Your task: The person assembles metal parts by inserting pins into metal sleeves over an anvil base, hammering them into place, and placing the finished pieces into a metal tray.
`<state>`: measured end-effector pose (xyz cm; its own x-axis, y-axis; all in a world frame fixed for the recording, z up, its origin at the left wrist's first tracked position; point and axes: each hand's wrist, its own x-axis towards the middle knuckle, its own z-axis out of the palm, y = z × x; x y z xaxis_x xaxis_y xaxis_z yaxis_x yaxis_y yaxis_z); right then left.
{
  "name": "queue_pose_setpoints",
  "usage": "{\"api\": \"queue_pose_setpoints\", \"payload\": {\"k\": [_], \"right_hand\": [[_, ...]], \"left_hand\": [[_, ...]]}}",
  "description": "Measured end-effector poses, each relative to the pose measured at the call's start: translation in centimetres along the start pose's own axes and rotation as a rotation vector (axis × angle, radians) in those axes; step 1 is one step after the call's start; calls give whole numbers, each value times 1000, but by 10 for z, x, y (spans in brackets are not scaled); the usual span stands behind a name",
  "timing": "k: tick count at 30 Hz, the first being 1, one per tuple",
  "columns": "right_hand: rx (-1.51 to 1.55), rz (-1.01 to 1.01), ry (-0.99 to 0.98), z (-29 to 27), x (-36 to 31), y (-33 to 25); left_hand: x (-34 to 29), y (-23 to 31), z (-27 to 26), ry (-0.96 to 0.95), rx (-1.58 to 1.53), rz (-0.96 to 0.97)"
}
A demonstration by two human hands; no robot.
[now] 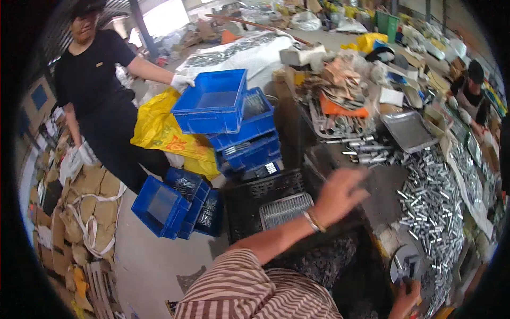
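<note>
My left hand, smeared by motion, is raised with its fingers apart and nothing visible in them. Under that arm, a black plastic crate holds a tray of metal tubes laid side by side in a row. At the lower right my right hand has its fingers curled at the edge of a round metal plate; what they grip, if anything, is too small to make out. Small metal pieces lie on that plate. Beside it spreads a large heap of short, shiny metal tubes.
A person in black with white gloves touches the top of stacked blue bins. More blue bins stand on the floor. A metal tray lies behind the heap. Another person works at the far right. A yellow sack sits behind the bins.
</note>
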<state>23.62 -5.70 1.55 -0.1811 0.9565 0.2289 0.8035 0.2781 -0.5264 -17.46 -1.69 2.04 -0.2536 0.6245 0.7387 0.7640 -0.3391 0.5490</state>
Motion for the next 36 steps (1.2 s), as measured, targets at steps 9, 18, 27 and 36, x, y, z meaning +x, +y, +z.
{"api": "queue_pose_setpoints", "payload": {"k": [9,18,27,36], "right_hand": [[-333,-14,-12,-1,6,-12],[-329,-181,12,10,19,-11],[-289,-196,19,19,25,6],[-442,-150,-38,12,27,-1]], "left_hand": [[1,-49,-332,615,1096,-246],[-103,-88,-481,-14,1273,-940],[-194,-75,-498,111,1415,-1119],[-185,47,-495,493,754,-884]]}}
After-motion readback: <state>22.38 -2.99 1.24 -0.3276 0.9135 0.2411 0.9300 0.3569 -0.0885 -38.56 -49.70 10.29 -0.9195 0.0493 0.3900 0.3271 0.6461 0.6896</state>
